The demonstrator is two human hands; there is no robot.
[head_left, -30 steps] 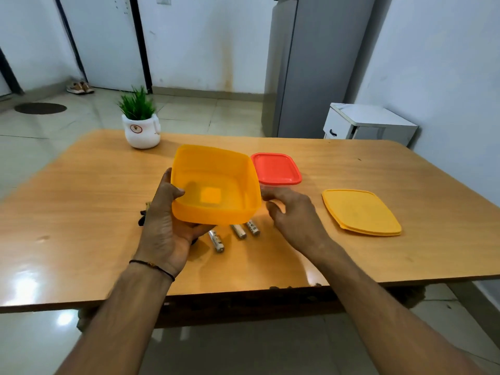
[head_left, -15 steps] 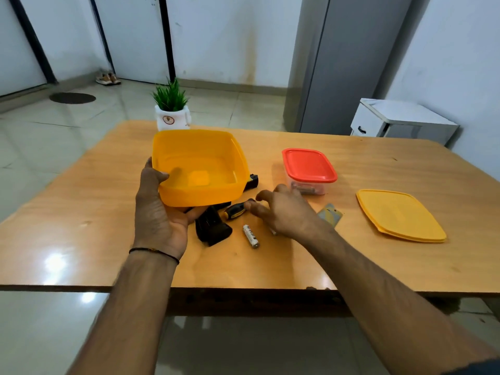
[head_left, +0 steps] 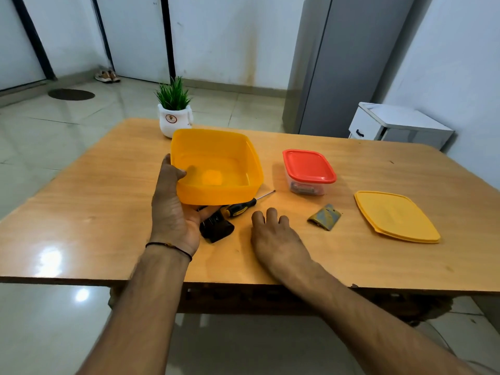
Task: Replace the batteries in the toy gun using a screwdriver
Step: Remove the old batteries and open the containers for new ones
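Observation:
My left hand [head_left: 173,204] grips the near left corner of an empty yellow box [head_left: 216,166] and holds it tilted just above the table. Under the box's near edge the black grip of the toy gun [head_left: 216,228] sticks out; the rest of it is hidden. A screwdriver [head_left: 240,208] with a black and yellow handle lies beside it, tip pointing right. My right hand [head_left: 273,234] lies palm down with its fingers curled over the spot where the loose batteries lay; none of them shows. A greenish battery cover [head_left: 324,220] lies to the right.
A clear container with a red lid [head_left: 308,169] stands behind the cover, small items inside. The yellow lid [head_left: 395,215] lies at the right. A potted plant [head_left: 174,115] stands at the table's [head_left: 81,226] far edge. A grey fridge and a white cabinet stand beyond.
The yellow box has been lifted off the gun and screwdriver and moved back. My right hand has closed over the last battery that was showing; the cover is now uncovered.

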